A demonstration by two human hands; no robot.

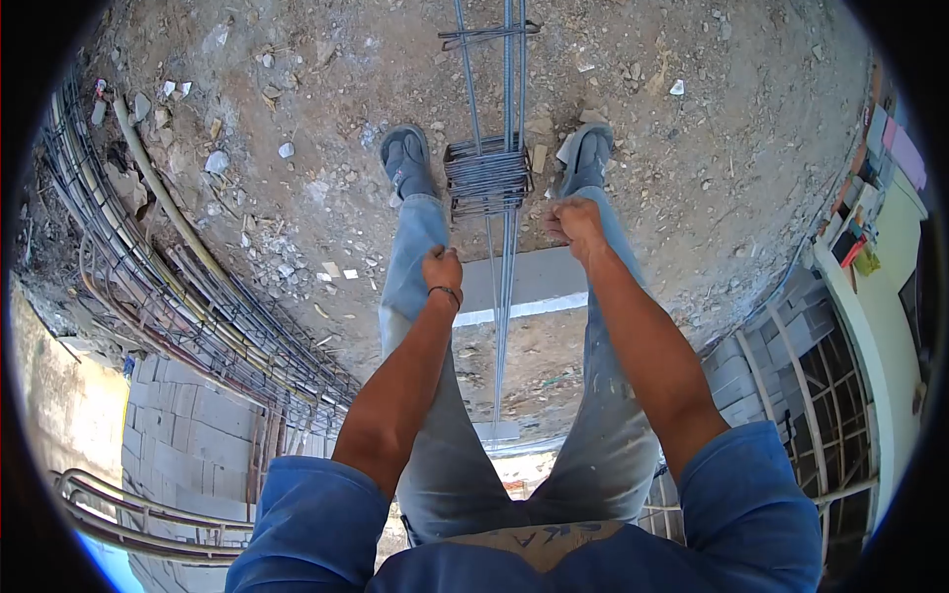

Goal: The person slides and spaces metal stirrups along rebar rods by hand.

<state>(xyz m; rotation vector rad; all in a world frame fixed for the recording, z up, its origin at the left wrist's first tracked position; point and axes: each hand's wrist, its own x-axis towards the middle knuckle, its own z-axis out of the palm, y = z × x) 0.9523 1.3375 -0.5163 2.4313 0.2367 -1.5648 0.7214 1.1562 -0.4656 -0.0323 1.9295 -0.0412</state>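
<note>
The stack of steel stirrups (488, 180) sits around long rods (508, 89), between the feet (406, 160); it likely handles heavy and stiff, best gripped at 2 opposite sides. The left hand (442, 270) and right hand (577, 223) are curled closed; whether they pinch anything, I cannot tell.

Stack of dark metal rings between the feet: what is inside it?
Long thin grey steel bars pass into the stack of dark metal rings and emerge on its other side. The rings cover the bars' middle; anything else inside cannot be seen.
</note>
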